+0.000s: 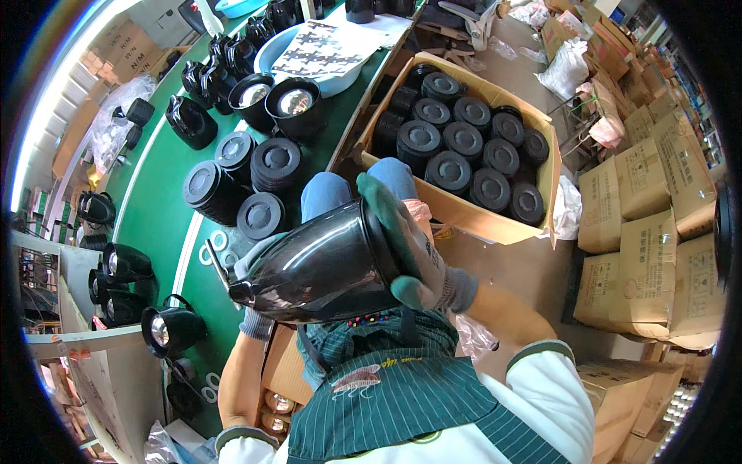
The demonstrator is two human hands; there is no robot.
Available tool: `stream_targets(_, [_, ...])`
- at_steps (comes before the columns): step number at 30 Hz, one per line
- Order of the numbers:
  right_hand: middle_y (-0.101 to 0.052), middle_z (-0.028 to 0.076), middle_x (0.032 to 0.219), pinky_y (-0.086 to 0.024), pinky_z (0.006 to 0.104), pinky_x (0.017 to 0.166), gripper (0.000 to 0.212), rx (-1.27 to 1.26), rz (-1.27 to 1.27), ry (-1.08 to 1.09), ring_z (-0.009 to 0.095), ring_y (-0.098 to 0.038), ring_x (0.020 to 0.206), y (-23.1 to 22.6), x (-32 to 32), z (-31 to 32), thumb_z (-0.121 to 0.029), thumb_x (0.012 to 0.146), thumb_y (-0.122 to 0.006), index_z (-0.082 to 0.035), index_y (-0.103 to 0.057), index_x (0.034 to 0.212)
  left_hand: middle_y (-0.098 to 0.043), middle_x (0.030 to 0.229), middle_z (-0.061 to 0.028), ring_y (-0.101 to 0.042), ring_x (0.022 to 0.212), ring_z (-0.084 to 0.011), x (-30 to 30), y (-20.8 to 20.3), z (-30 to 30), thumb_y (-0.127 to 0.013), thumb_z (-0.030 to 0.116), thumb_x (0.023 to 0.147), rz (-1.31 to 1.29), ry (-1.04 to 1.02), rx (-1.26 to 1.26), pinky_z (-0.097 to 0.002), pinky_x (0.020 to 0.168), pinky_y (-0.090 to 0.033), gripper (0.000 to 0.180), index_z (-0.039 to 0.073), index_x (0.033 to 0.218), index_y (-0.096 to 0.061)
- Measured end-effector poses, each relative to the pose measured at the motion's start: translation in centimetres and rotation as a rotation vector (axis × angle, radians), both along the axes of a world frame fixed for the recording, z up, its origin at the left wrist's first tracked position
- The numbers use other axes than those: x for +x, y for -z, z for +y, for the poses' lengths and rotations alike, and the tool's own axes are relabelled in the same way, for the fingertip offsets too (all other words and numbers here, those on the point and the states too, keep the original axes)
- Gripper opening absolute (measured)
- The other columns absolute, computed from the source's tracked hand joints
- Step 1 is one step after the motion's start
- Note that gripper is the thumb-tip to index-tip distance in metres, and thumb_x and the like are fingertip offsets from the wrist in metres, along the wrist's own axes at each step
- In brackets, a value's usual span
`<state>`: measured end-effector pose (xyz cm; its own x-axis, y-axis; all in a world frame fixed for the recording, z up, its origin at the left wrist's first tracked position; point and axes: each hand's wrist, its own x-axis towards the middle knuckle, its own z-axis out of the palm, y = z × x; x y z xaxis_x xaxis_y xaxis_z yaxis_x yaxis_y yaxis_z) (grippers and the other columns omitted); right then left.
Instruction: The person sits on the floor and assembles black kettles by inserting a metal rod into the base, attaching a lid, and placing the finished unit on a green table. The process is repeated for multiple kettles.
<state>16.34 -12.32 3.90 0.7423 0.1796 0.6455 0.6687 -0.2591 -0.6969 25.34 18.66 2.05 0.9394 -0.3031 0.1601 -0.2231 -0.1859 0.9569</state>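
A glossy black jug body (317, 267), likely a vacuum jug's shell, lies on its side above my lap. Its narrow end, with a thin metal piece, points left. My right hand (398, 240), in a grey and green glove, wraps around the wide end, where a black rim shows. My left hand (263, 251), gloved in grey, grips the narrow end from behind; most of its fingers are hidden by the jug. On the table close by stand stacks of round black ribbed bases (260, 215). White rings (219, 240) lie beside them.
A cardboard box (456, 223) full of black bases stands ahead to the right. Jugs with silvery insides (294, 104) and black jug bodies (191, 122) stand on the green table (151, 185). A blue basin (340, 82) holds a patterned sheet. Cartons (638, 271) are piled at right.
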Motion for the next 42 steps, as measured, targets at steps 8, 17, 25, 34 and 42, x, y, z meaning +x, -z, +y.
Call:
stream_targets(8, [-0.034, 0.018, 0.166, -0.027, 0.0388, 0.127, 0.072, 0.52, 0.485, -0.189, 0.031, -0.037, 0.152, 0.1, 2.0, 1.9, -0.043, 0.112, -0.044, -0.001, -0.02, 0.166, -0.074, 0.121, -0.0183, -0.073, 0.109, -0.0302, 0.1, -3.5, -0.9, -0.075, 0.016, 0.087, -0.768, 0.048, 0.409, -0.0381, 0.095, -0.058, 0.041, 0.0, 0.125, -0.072])
stream_targets(17, [-0.038, 0.017, 0.163, -0.027, 0.0398, 0.126, 0.066, 0.735, 0.782, -0.163, 0.023, -0.038, 0.15, 2.1, 1.9, 0.2, -0.042, 0.113, -0.042, -0.001, -0.029, 0.163, -0.071, 0.126, -0.0216, -0.071, 0.115, -0.0344, 0.1, -4.0, -1.1, -0.076, 0.017, 0.086, -0.862, 0.081, 0.444, -0.0395, 0.098, -0.057, 0.049, 0.001, 0.131, -0.069])
stream_targets(25, [-0.063, 0.012, 0.143, -0.043, 0.0419, 0.118, 0.068, 0.545, 0.876, -0.154, 0.026, -0.059, 0.132, 0.1, 7.8, -5.3, -0.043, 0.093, -0.07, 0.001, -0.057, 0.144, -0.054, 0.151, -0.022, -0.063, 0.127, -0.038, -2.7, 2.6, -2.8, -0.085, 0.031, 0.077, -0.599, 0.187, 0.318, -0.0457, 0.104, -0.054, 0.079, 0.006, 0.146, -0.055])
stream_targets(34, [-0.056, 0.021, 0.145, -0.047, 0.0444, 0.111, 0.091, -0.334, 0.392, -0.273, 0.037, -0.058, 0.133, 2.1, 9.7, 0.6, -0.034, 0.064, -0.095, -0.006, -0.059, 0.143, -0.052, 0.144, -0.0327, -0.057, 0.124, -0.0469, 0.6, 12.2, 11.0, -0.073, 0.041, 0.093, 0.004, -0.751, 0.979, -0.0527, 0.105, -0.046, 0.082, -0.002, 0.155, -0.04])
stream_targets(42, [-0.044, 0.021, 0.157, -0.042, 0.0441, 0.117, 0.119, 0.546, 0.69, -0.051, 0.032, -0.053, 0.137, 5.5, 7.4, 4.1, -0.085, 0.088, -0.052, -0.002, -0.018, 0.166, -0.074, 0.112, -0.0088, -0.061, 0.075, -0.0052, -1.0, 0.6, 7.8, -0.066, 0.005, 0.098, -0.026, -0.495, 0.193, -0.0189, 0.063, -0.049, 0.057, -0.001, 0.153, -0.05])
